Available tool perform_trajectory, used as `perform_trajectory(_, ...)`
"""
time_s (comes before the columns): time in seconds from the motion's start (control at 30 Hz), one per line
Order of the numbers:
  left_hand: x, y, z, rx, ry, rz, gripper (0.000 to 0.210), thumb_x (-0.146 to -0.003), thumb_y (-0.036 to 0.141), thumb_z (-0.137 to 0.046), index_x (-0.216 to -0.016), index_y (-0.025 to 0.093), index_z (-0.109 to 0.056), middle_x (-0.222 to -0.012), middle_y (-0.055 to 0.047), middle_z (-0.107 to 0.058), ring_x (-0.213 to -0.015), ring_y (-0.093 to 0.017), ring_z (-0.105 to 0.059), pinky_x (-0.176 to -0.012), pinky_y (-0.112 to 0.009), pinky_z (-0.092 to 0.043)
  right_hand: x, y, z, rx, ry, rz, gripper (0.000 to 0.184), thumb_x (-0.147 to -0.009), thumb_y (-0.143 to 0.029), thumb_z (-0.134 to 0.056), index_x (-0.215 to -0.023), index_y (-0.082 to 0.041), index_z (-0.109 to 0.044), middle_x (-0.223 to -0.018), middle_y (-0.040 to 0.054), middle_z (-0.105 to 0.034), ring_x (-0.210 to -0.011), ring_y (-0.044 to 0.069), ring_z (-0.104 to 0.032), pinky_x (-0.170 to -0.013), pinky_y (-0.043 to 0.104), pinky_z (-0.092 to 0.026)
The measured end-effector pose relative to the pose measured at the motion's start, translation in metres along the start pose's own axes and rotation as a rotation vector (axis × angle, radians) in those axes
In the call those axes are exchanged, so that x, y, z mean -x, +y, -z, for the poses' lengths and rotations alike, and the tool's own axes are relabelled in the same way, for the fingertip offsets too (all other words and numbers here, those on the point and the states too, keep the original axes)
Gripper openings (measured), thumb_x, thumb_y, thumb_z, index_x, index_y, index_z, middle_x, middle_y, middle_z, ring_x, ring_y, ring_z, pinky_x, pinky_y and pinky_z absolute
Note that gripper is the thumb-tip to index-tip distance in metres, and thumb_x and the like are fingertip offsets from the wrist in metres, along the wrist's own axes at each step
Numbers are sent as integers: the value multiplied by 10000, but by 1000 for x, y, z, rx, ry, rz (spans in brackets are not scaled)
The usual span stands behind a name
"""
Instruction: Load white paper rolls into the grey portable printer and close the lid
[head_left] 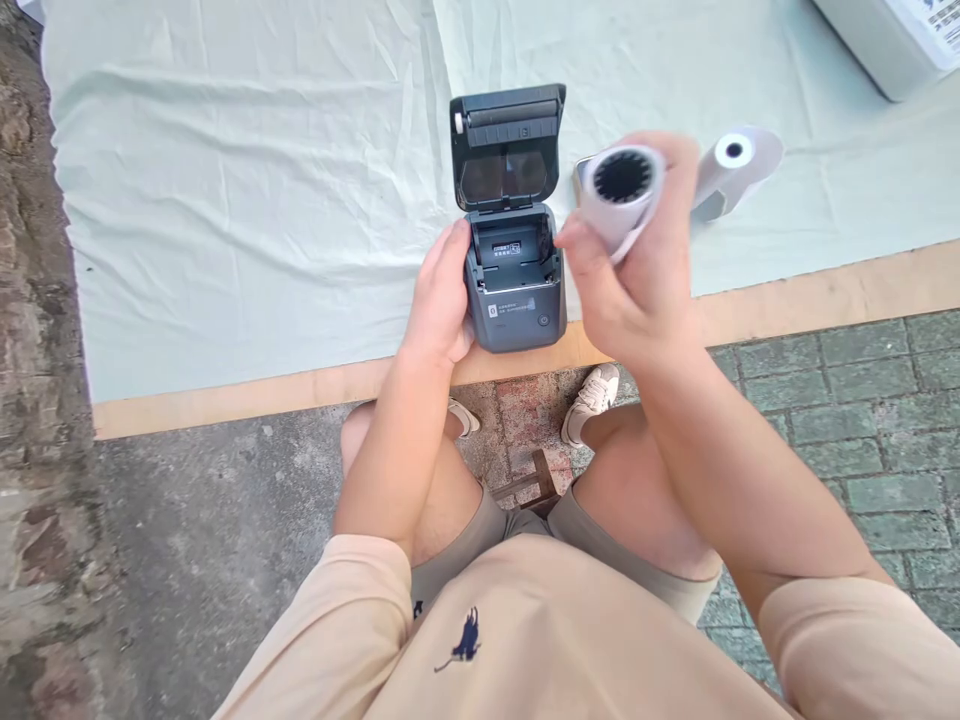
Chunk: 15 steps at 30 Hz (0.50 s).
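Note:
A dark grey label printer (pixel 517 315) stands near the table's front edge, its lid (pixel 508 140) raised and its paper bay showing bare inside. My left hand (pixel 441 295) is closed around the printer's left side. To the right of the printer, my right hand (pixel 652 255) grips a white paper roll (pixel 622 205), lifted above the cloth. The roll's dark toothed core faces up toward me. Behind that hand lies a second, thinner paper roll (pixel 731 155) with a loose end of paper. Part of a flat object at the held roll's left edge is hidden.
A pale cloth (pixel 262 200) covers the table, wrinkled at the left. The table's bare wooden edge (pixel 825 272) runs along the front. A white box (pixel 892 45) with a printed label sits at the back right. A rough wall (pixel 45 400) borders the left side.

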<state>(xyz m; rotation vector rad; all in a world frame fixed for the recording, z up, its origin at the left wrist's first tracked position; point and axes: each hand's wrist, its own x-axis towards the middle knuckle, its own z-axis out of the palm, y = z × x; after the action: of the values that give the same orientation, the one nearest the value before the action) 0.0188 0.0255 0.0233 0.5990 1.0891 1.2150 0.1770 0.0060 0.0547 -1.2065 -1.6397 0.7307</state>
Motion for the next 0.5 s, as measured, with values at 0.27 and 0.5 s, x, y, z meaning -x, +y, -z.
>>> perform_trajectory(0.27,0,-3,4,34,2,-22,221,-1023,340,-574,-884,203,-677,-823,0,-717,-1146,-193,-731,-953,-280,-614,-15,-24,-7,671,-221,7,197,-998,-225,-531,-1145,-312,-629,-1156,20,-752,-1178,262,-656,-979,465,-398)
perform_trajectory(0.5,0,-2,3,65,-3,-16,191,-1011,337,-590,-904,193,-653,-900,-1,-726,-1260,-207,-697,-1067,-333,-584,-21,-11,-13,730,-268,-46,41,-924,-251,-660,-942,-247,-697,-1068,52,-748,-1126,309,-611,-936,476,-383)
